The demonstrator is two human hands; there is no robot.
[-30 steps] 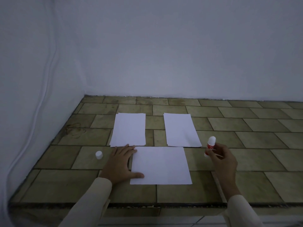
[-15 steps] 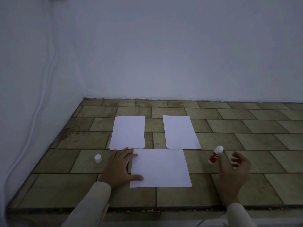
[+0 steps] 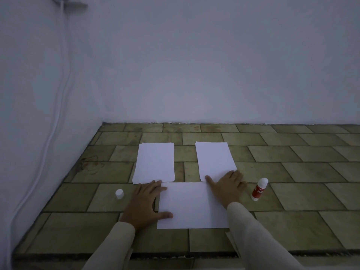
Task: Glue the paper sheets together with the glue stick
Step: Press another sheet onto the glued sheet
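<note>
A white sheet (image 3: pixel 190 205) lies landscape on the tiled counter near me. My left hand (image 3: pixel 145 203) rests flat on its left edge, thumb on the paper. My right hand (image 3: pixel 227 187) lies flat with fingers spread over the sheet's top right corner and the near edge of the right paper stack (image 3: pixel 214 159). A second small stack (image 3: pixel 154 162) lies at the back left. The red-and-white glue stick (image 3: pixel 258 189) stands uncapped and leaning slightly, just right of my right hand, not touched. Its white cap (image 3: pixel 119 194) sits left of my left hand.
The tiled counter (image 3: pixel 292 172) meets white walls at the back and left. A white cable (image 3: pixel 56 114) runs down the left wall. The counter's front edge (image 3: pixel 175 256) is close to me.
My right hand set the glue stick down on the counter, let go of it, and moved left onto the papers. My left hand stayed on the near sheet.
</note>
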